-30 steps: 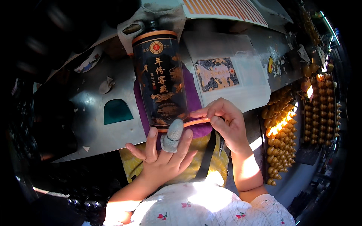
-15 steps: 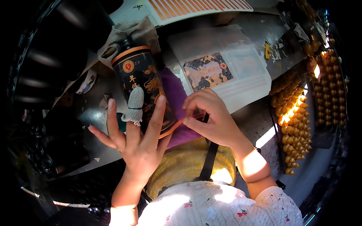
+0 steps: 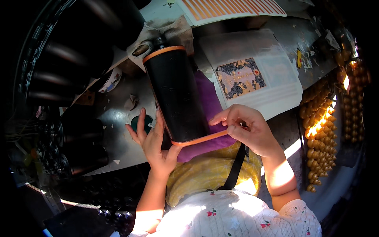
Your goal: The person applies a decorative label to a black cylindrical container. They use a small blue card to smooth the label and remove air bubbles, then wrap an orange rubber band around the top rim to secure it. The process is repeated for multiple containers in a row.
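Note:
A black cylindrical bottle (image 3: 177, 94) lies on a purple cloth (image 3: 208, 93), its neck pointing away from me and its plain side up. Orange bands ring both its ends. From the near end an orange strip (image 3: 211, 137) stretches off to the right, where my right hand (image 3: 252, 130) pinches its free end. My left hand (image 3: 158, 152) is at the bottle's lower left, fingers spread, with the thumb against the near rim. Part of that hand's fingers is hidden by the bottle. Behind its fingers sits a dark green round object (image 3: 141, 123).
A sheet of orange strips (image 3: 233, 8) lies at the back. Right of the bottle, a patterned label (image 3: 241, 78) rests on translucent sheets (image 3: 276, 83). Beyond is a yellow cutter (image 3: 299, 58). Large black bottles (image 3: 59, 75) stand left; gold gourd-shaped pieces (image 3: 320, 154) are racked right.
The bottle has been rolled, so its gold-decorated side is out of sight. My left fingers have moved off its front to its left side. The right hand has drawn the strip out longer.

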{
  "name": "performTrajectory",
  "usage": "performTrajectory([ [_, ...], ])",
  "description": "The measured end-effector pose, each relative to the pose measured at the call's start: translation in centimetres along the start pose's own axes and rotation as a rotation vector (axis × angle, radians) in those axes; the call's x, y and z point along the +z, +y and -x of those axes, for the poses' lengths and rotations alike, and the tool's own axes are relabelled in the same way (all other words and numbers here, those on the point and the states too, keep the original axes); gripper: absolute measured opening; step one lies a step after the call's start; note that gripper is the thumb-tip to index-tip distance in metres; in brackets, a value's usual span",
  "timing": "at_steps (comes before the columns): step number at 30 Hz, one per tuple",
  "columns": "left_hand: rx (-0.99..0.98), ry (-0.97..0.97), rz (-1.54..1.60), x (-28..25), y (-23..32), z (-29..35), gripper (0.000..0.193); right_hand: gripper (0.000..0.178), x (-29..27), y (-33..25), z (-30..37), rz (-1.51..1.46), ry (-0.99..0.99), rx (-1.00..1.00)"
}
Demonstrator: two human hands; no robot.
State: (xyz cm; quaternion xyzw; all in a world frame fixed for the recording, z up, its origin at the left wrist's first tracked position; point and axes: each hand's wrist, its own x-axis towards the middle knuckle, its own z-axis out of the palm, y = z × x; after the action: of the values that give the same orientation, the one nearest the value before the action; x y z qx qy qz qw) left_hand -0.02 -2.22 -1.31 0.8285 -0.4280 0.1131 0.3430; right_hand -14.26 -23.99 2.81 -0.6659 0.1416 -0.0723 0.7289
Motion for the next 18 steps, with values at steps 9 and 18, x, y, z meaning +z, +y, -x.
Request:
performTrajectory([
  [9, -0.154, -0.128, 0.142, -0.6, 2.7, 4.0, 0.083, 0.013, 0.2, 0.8, 0.5, -0.160, 0.057, 0.017],
  [18, -0.170, -0.115, 0.286, 0.3, 3.4, 6.2, 0.095, 0.016, 1.7, -0.8, 1.5, -0.173, 0.128, -0.024],
])
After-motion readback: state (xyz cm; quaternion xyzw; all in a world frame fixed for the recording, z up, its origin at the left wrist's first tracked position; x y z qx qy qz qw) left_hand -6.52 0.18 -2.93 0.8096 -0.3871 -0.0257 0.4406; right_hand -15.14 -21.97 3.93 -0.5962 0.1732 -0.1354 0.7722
